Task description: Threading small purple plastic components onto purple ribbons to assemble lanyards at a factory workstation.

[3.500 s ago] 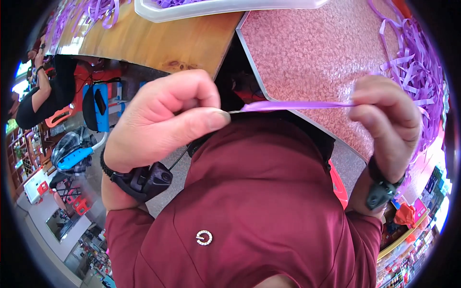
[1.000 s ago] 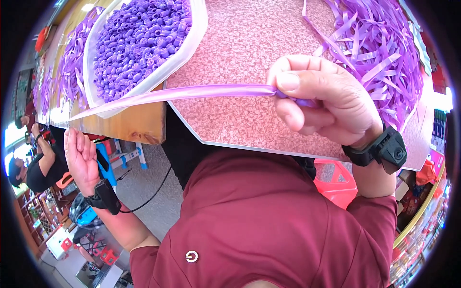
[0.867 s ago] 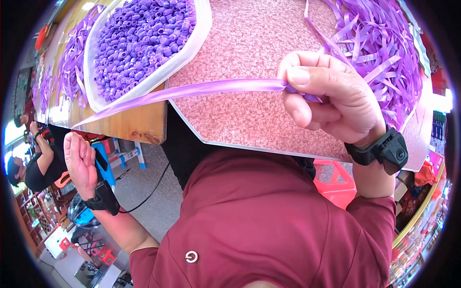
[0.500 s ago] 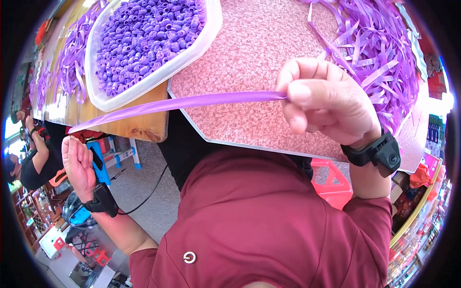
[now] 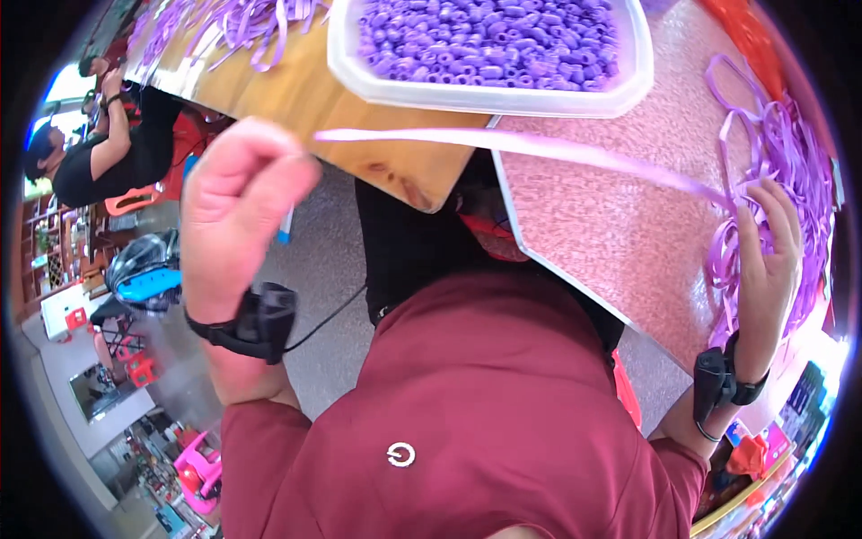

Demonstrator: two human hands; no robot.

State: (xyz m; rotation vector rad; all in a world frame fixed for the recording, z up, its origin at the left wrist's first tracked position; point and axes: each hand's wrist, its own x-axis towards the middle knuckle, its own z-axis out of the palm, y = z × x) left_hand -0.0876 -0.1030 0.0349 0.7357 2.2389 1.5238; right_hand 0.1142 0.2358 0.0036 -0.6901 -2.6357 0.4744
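Note:
A narrow purple ribbon [image 5: 530,144] stretches in the air above the wooden table and the pink tabletop. Its right end reaches the fingertips of my right hand [image 5: 770,260], which pinches it beside the heap of purple ribbons [image 5: 813,211]. My left hand [image 5: 235,207], somewhat blurred, is raised off the table's left side with thumb and fingers pinched together. The ribbon's left end lies just beyond these fingertips, and a small gap shows between them. What the left fingers hold, if anything, is too small to see. Each wrist wears a black strapped device.
A white plastic tub [image 5: 503,101] of purple beads stands at the far middle. More purple ribbons [image 5: 247,22] lie on the wooden table [image 5: 395,166]. A red cloth or bag [image 5: 750,40] is at the far right. Another person [image 5: 85,171] sits at the left.
My right hand has moved right to the ribbon heap, with the ribbon trailing from it. My left hand has risen and moved right. The view has shifted left, bringing the tub nearer the middle.

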